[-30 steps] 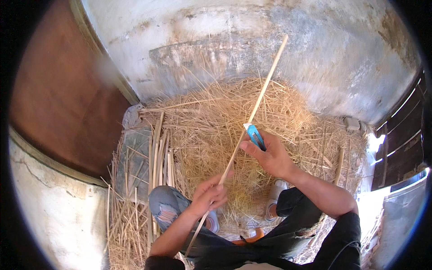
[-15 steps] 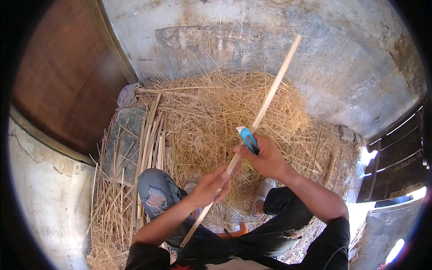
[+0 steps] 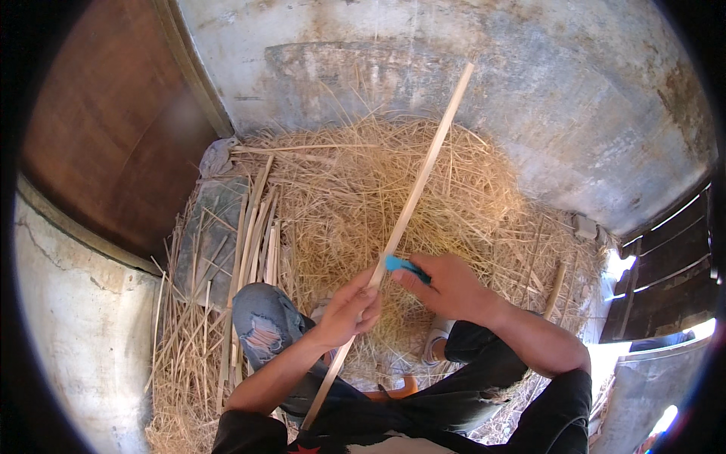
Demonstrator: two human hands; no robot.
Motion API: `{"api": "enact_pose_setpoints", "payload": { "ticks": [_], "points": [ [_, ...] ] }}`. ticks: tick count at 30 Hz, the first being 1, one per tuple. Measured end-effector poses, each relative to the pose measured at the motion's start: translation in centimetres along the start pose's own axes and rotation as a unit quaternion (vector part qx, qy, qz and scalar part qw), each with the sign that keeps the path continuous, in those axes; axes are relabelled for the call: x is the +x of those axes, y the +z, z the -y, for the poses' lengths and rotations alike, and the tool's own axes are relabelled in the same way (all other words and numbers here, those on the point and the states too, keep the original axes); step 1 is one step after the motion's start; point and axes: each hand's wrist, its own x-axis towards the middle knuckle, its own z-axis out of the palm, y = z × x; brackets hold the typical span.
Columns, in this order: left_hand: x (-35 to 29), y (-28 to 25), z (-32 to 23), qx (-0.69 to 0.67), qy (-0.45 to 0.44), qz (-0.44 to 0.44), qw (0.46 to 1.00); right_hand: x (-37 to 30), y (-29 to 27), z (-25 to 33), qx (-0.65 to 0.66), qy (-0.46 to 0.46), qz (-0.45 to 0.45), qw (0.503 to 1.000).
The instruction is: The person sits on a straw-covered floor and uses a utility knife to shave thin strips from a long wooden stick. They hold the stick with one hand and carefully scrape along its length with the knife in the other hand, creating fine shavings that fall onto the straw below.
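A long, pale strip of bamboo or wood slants from my lap up toward the back wall. My left hand is closed around its lower part. In my right hand sits a blue utility knife, gripped with the thumb along it. The knife's front end is at the strip, a little above my left hand; its blade is too small to make out.
Straw and shavings heap over the floor up to the stained wall. Several cut strips lie left, beside a grey slab. A brown panel stands far left. Something orange shows between my legs.
My right hand has drawn the knife down the strip toward my left hand and turned it. The strip's upper end has swung left. My left hand keeps its grip.
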Motion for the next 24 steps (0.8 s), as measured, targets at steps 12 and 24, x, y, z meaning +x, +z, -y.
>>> {"api": "enact_pose_setpoints", "payload": {
  "ticks": [12, 24],
  "points": [
    [0.1, 0.5, -1.7, -0.003, -0.035, -0.043, 0.998, 0.2, 1.5, 1.0, -0.128, 0.018, 0.024, 0.991],
    [-3.4, -0.7, 1.4, 0.088, -0.083, 0.132, 0.984, 0.1, -10.3, -17.1, -0.068, 0.265, -0.396, 0.877]
  ]
}}
